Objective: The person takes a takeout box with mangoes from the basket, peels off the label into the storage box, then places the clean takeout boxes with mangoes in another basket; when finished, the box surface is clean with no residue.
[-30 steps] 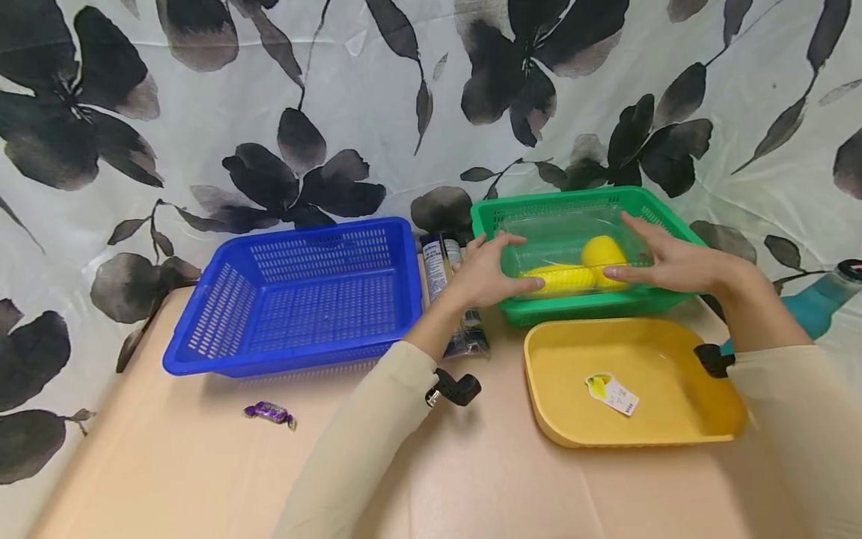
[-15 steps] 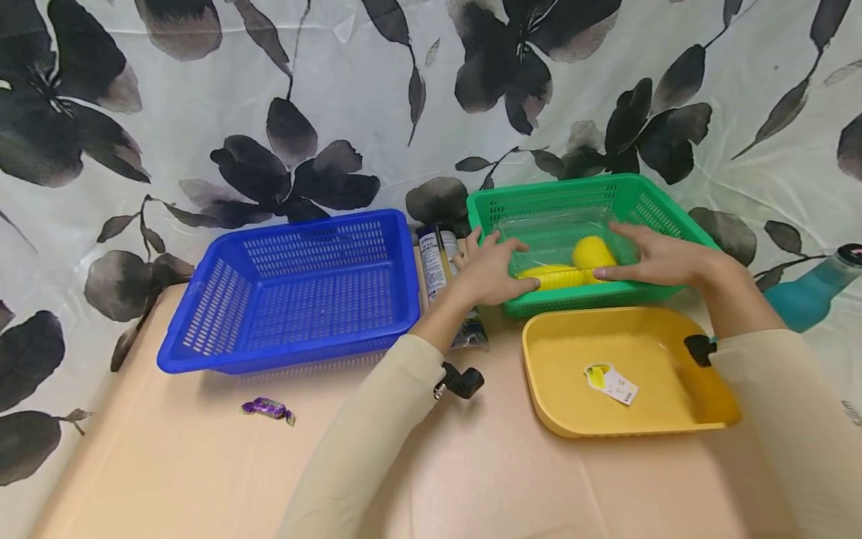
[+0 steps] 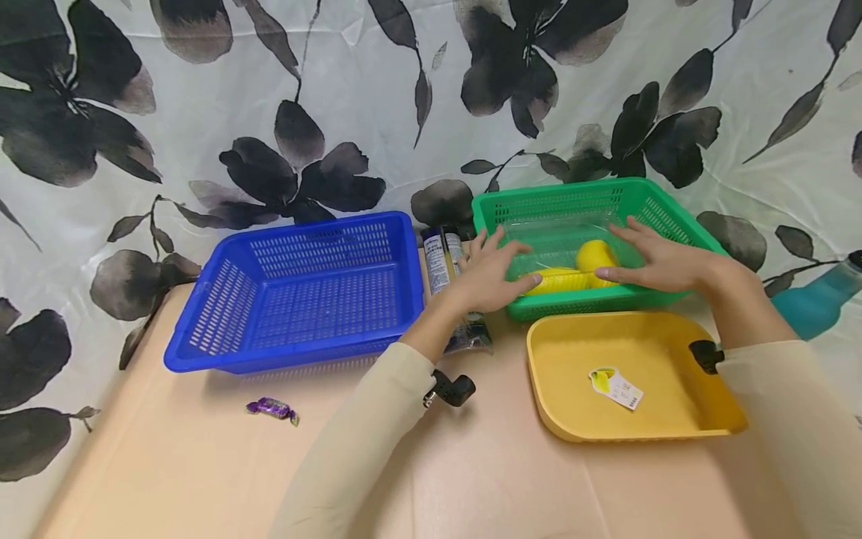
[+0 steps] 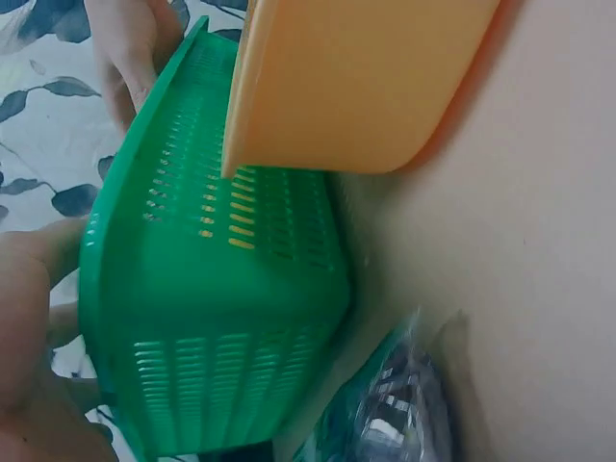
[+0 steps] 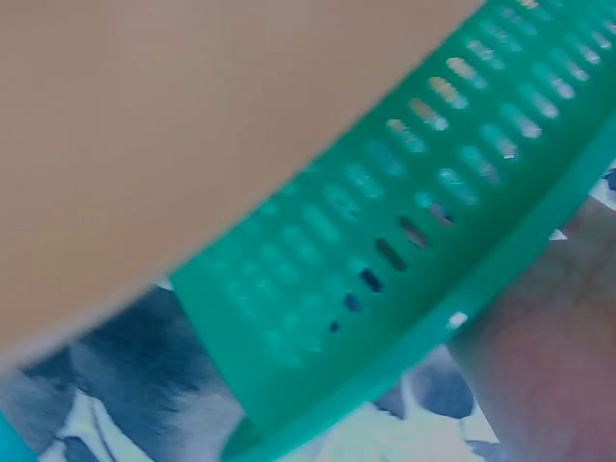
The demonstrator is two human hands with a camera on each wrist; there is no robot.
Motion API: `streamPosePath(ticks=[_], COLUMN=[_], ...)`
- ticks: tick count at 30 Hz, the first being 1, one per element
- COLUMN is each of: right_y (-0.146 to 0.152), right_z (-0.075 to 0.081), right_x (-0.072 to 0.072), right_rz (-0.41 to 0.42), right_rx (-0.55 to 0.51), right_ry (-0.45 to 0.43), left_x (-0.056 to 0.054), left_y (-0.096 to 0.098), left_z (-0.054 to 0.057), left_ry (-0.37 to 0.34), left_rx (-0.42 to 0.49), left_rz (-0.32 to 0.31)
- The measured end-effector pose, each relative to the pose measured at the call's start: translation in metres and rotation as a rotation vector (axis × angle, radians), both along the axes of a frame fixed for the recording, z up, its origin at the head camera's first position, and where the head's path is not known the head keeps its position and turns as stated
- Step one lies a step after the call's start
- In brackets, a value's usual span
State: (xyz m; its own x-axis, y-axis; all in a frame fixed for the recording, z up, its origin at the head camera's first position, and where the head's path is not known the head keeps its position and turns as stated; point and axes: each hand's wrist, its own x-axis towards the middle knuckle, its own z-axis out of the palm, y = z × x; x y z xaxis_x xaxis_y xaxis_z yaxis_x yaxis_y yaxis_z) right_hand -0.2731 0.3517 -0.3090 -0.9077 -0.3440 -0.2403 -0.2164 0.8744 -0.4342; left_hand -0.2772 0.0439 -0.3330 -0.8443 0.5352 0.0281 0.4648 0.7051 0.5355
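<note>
A green basket [image 3: 559, 192] stands at the back right. Inside it lies a clear plastic container [image 3: 548, 233], with a yellow corn cob [image 3: 559, 280] and a rounded yellow item [image 3: 595, 256] seen in or through it. My left hand [image 3: 488, 277] is at the basket's left end, fingers spread and thumb toward the corn. Over the right side is my right hand [image 3: 667, 262], its fingers straight and apart. In the left wrist view, the left fingers [image 4: 65, 325] are by the basket's rim. The right wrist view is blurred, showing the basket's wall [image 5: 385, 212]. Contact with the container cannot be made out.
A yellow tray [image 3: 572, 408] with a price tag [image 3: 616, 388] sits in front of the green basket. Left stands a blue basket [image 3: 303, 348]. Between the baskets lie plastic-wrapped labelled tubes [image 3: 436, 258]. A purple-wrapped candy [image 3: 272, 409] is at front left, a teal bottle [image 3: 811, 303] at far right.
The clear container with the yellow items has settled lower in the green basket. My right hand's fingers have come away slightly to the right; the left hand barely moved.
</note>
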Motion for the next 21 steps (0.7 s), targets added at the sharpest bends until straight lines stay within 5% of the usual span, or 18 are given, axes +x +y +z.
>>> streamPosePath(ticks=[12,21], right_y=[-0.035,-0.059], right_z=[0.022,0.024], right_x=[0.013,0.027], right_rz=[0.073,0.140], right_rx=[0.002,0.038], right_ry=[0.073,0.136], left_x=[0.021,0.038], left_y=[-0.025,-0.062], left_z=[0.031,0.036], left_ry=[0.022,0.146], left_rx=[0.030,-0.153], left_rz=[-0.066,-0.080])
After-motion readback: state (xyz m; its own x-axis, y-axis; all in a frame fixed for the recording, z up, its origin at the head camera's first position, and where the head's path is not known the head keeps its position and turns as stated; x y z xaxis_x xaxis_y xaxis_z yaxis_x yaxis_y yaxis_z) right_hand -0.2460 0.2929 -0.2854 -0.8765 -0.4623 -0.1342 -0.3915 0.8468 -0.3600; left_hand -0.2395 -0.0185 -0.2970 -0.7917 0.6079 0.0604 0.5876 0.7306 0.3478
